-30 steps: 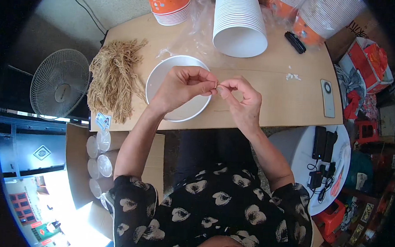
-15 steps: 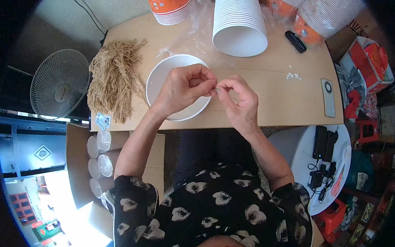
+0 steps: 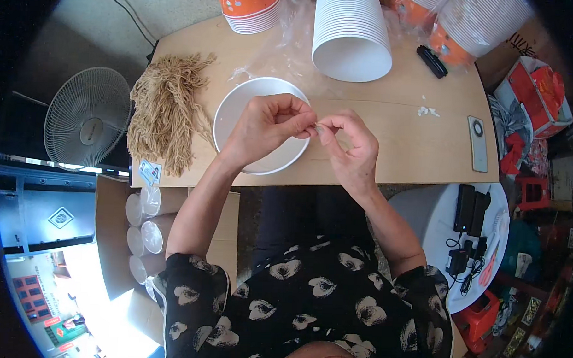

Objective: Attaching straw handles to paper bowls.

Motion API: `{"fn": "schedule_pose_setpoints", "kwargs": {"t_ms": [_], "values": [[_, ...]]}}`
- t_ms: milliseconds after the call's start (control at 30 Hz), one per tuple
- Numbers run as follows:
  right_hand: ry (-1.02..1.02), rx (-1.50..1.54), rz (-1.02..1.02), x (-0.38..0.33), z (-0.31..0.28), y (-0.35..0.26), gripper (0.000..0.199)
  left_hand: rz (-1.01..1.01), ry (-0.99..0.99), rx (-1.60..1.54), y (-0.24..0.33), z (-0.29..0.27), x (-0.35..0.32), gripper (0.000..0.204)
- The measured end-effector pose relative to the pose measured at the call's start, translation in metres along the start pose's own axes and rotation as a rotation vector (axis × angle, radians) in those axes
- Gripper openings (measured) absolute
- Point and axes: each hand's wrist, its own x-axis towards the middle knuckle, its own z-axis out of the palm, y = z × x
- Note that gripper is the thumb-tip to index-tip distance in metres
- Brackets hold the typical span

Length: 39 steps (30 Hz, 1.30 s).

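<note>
My left hand (image 3: 267, 126) is closed in a pinch over the white bowl (image 3: 223, 117), covering part of its inside. Just right of the rim, my right hand (image 3: 350, 150) pinches too, its fingertips meeting those of the left. Something tiny seems to be held where they meet, too small to make out. Left of the bowl lies a heap of tan twisted cords (image 3: 166, 111), one thin strand of it reaching toward the bowl. Some small white scraps (image 3: 428, 111) lie on the table to the right.
On the wooden table (image 3: 401, 145) stand a stack of white paper tubs (image 3: 353, 39), orange tubs (image 3: 248, 10), a black clip-like object (image 3: 432, 61) and a phone (image 3: 478, 143). A fan (image 3: 88, 120) is at left; a carton of clear-lidded containers (image 3: 152, 236) sits below. Black adapters (image 3: 471, 211) lie on a round white surface.
The right hand's fingers have shifted slightly to the right, still meeting the left fingertips. The whole view has moved a little; the other things lie as before.
</note>
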Motion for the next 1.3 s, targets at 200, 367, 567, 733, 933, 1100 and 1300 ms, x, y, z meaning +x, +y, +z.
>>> {"fn": "schedule_pose_setpoints", "kwargs": {"t_ms": [200, 367, 567, 733, 933, 1100, 1300], "values": [[0.013, 0.008, 0.002, 0.0, 0.005, 0.0, 0.008, -0.069, 0.0, -0.124, 0.002, -0.004, -0.005, 0.022], [0.018, 0.004, 0.019, 0.0, 0.001, -0.001, 0.008, -0.053, -0.015, -0.079, 0.006, 0.001, -0.004, 0.019], [-0.008, -0.033, 0.003, 0.001, -0.001, 0.001, 0.01, 0.035, -0.029, -0.081, -0.001, 0.002, -0.002, 0.014], [-0.025, -0.047, 0.005, 0.0, -0.003, 0.003, 0.01, 0.04, -0.043, -0.008, 0.0, 0.001, -0.001, 0.013], [-0.061, -0.029, 0.019, 0.001, -0.005, 0.001, 0.009, -0.014, 0.007, 0.023, 0.005, 0.004, -0.002, 0.014], [-0.103, 0.08, 0.108, 0.003, -0.005, -0.002, 0.007, -0.008, 0.055, 0.07, 0.004, 0.006, -0.004, 0.014], [-0.113, 0.059, 0.103, 0.004, -0.007, -0.001, 0.006, 0.016, 0.1, 0.09, 0.003, 0.008, -0.005, 0.013]]}}
